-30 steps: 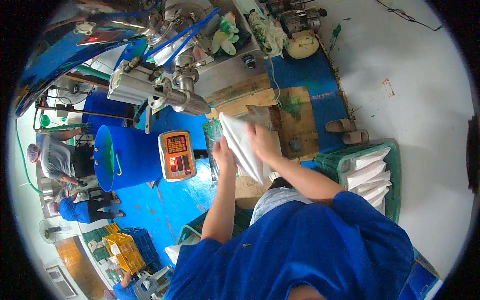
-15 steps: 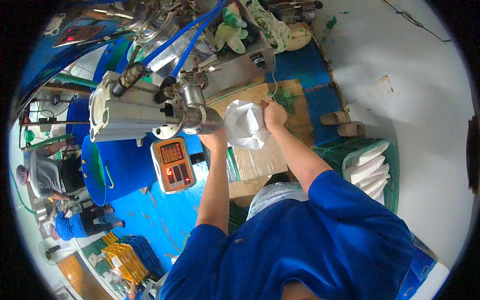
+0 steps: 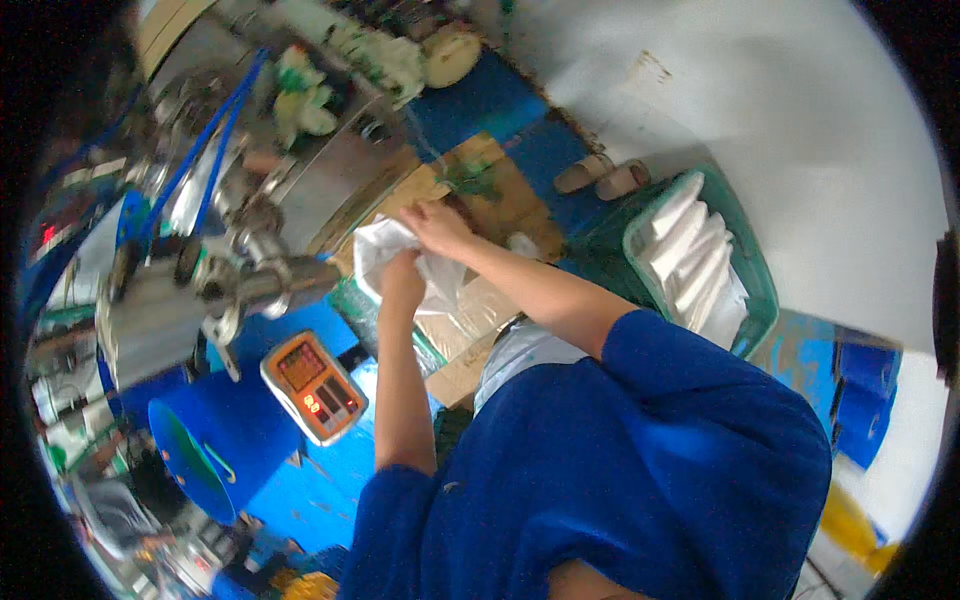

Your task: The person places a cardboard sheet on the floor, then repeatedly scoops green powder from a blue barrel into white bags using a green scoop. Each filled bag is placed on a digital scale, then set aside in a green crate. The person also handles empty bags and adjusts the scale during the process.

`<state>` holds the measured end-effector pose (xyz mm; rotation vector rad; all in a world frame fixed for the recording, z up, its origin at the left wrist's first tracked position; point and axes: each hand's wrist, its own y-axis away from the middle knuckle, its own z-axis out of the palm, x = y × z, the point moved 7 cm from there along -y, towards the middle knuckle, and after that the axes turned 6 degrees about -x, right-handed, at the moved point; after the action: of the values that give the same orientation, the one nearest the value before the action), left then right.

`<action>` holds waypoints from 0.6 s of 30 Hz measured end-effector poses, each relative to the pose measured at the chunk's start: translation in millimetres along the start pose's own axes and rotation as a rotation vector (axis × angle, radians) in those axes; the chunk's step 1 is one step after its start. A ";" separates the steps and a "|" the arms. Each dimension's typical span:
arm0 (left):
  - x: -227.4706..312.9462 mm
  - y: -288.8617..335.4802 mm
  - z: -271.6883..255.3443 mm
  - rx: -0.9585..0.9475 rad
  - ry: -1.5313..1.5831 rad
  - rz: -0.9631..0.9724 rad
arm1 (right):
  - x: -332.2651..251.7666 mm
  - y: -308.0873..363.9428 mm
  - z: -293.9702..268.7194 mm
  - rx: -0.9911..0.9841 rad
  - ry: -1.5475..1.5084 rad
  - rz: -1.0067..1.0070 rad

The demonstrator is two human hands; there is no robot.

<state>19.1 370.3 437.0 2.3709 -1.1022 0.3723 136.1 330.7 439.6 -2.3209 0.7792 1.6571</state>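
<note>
A crumpled white bag (image 3: pixel 375 245) is held up in front of me, beside the metal nozzle of the machine (image 3: pixel 290 280). My left hand (image 3: pixel 402 282) is closed on its near side, the fingers partly hidden in the folds. At the upper edge, my right hand (image 3: pixel 438 230) pinches the bag with bent fingers. Both hands are close together, slightly smeared by motion. What the bag contains, if anything, cannot be seen.
An orange-framed scale display (image 3: pixel 313 388) stands left of my left forearm, with a blue barrel (image 3: pixel 225 440) beyond. To my right, a green crate (image 3: pixel 765 300) holds several folded white bags (image 3: pixel 690 250). Flattened cardboard (image 3: pixel 510 215) lies beneath; sandals (image 3: pixel 603 177) sit by the wall.
My view has turned toward the right. The left hand has come away from beneath the nozzle to the bag, and the right hand has moved closer to it.
</note>
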 end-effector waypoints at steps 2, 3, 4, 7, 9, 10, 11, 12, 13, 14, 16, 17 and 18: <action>19.9 36.6 -36.6 0.259 0.088 0.143 | 13.7 -11.4 2.4 -0.012 -0.032 0.108; 22.4 54.2 -42.2 0.301 0.203 0.129 | 18.1 -15.2 2.4 0.023 -0.158 0.115; 18.3 68.5 -40.2 0.207 0.259 0.089 | 26.2 -22.0 6.6 -0.033 -0.176 0.199; 0.5 106.3 -9.7 -0.113 0.294 0.008 | 35.2 -35.9 16.6 -0.117 -0.366 0.303; -21.2 127.9 22.1 -0.345 0.236 -0.073 | 33.6 -43.8 21.1 -0.154 -0.484 0.335; -30.2 136.9 34.1 -0.423 0.165 -0.066 | 31.2 -47.6 23.8 -0.183 -0.521 0.349; -44.8 144.3 48.3 -0.554 0.049 -0.141 | 28.0 -49.4 25.5 -0.218 -0.555 0.326; -52.0 148.7 56.7 -0.603 0.003 -0.125 | 19.9 -52.3 31.4 -0.300 -0.552 0.277; -65.4 155.8 66.1 -0.698 -0.117 -0.219 | 16.5 -51.8 33.7 -0.338 -0.489 0.242; -66.2 149.1 60.3 -0.586 -0.128 -0.179 | 19.2 -54.1 29.7 -0.280 -0.459 0.302; -69.8 142.5 54.9 -0.502 -0.072 -0.199 | 20.1 -52.7 30.1 -0.253 -0.528 0.350; -69.8 138.1 51.7 -0.468 -0.054 -0.208 | 15.1 -53.5 22.7 -0.205 -0.436 0.242; -70.9 132.9 45.5 -0.405 -0.020 -0.238 | 11.9 -52.5 16.2 -0.174 -0.334 0.178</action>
<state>-126.7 317.6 410.3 2.1110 -0.8007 0.0347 152.6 378.6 415.1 -2.0424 0.8149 2.1947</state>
